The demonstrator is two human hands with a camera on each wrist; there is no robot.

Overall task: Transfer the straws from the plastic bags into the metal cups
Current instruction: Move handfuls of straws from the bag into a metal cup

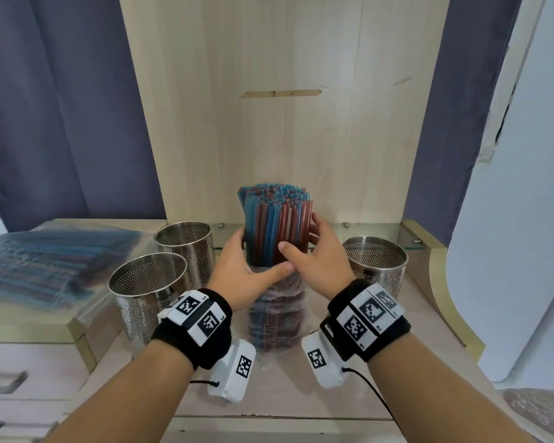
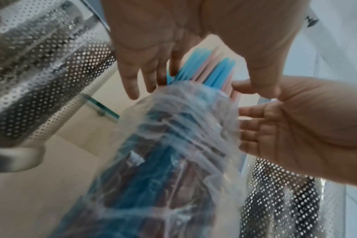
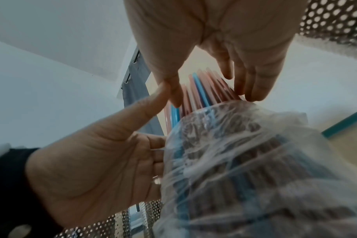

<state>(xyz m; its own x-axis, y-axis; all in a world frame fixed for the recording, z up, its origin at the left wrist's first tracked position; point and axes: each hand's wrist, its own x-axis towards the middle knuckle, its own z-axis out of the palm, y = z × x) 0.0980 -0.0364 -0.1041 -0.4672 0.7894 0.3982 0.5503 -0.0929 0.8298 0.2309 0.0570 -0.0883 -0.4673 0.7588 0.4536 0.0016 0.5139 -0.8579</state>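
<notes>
**Straws half out of the bag, cups not filled yet**

The left hand [image 1: 240,270] and right hand [image 1: 314,254] wrap their fingers around a standing bunch of blue and red straws [image 1: 277,219]. The clear plastic bag [image 1: 275,318] is bunched low around the bottom half, standing on the counter [image 1: 301,398]. Three metal cups [image 1: 147,282] with holes wait beside it, and no straws show in them. Another full bag [image 1: 39,260] lies at the left. Both arms reach forward, palms facing each other.

A pale wooden panel [image 1: 279,100] fills the upper middle of the frame, with dark blue curtains [image 1: 58,107] hanging on either side; a thin glass shelf [image 1: 359,233] runs along its foot. White drawers [image 1: 16,375] with handles sit at the lower left.
</notes>
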